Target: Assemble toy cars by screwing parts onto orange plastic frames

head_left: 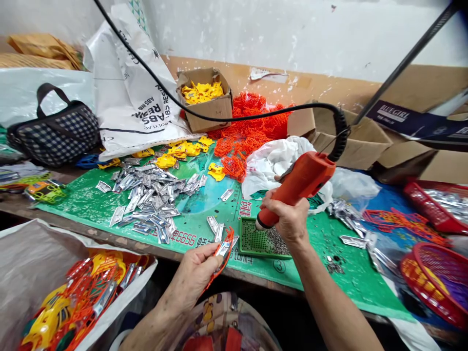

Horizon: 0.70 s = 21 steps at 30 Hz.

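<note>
My right hand (292, 219) is wrapped round a red corded electric screwdriver (302, 178), its nose pointing down and left over a green tray (263, 253). Many small screws (278, 242) lie in the tray's right part; its left part shows a grid of holes. Between the thumb and fingers of my left hand (188, 275), just left of the tray, is an orange plastic part (229, 238) with a small silver piece against it. Loose silver pieces (212, 224) lie just beyond that hand. The screwdriver's bit is hidden.
A heap of silver pieces (157, 190) and several yellow parts (183, 148) cover the left of the table. Orange netting (252, 122) lies behind. Left below, a white bag (135, 282) holds yellow and orange items. Red baskets (435, 287) stand right. A black cable (256, 117) hangs overhead.
</note>
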Motion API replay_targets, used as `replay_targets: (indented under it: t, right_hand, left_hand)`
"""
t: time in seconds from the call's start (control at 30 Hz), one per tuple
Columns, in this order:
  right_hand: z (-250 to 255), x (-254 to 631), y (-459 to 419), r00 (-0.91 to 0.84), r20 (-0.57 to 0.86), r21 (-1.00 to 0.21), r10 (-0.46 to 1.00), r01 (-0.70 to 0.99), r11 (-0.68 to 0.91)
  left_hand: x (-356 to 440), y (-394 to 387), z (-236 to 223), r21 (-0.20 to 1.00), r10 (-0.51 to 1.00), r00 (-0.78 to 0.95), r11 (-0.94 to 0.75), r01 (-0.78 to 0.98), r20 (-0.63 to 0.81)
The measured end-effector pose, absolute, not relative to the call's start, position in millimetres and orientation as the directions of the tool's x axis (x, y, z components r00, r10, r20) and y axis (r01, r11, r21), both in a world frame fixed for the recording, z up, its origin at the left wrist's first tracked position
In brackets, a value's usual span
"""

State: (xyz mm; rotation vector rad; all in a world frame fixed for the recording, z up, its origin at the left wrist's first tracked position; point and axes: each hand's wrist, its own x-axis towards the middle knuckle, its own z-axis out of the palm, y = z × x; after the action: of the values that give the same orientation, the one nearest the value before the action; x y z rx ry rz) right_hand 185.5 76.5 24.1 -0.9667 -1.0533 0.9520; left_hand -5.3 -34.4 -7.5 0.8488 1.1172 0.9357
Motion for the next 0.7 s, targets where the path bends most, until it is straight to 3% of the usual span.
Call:
replay_targets:
  t: [0.7]
  right_hand:
    - [21.1,185.0,72.8,0.222,0.278,-0.943,0.935,-0.120,0.309]
  left_hand:
    - [-1.3,-34.9,-3.2,0.906,0.904,0.215,0.403,-0.129,-0.371]
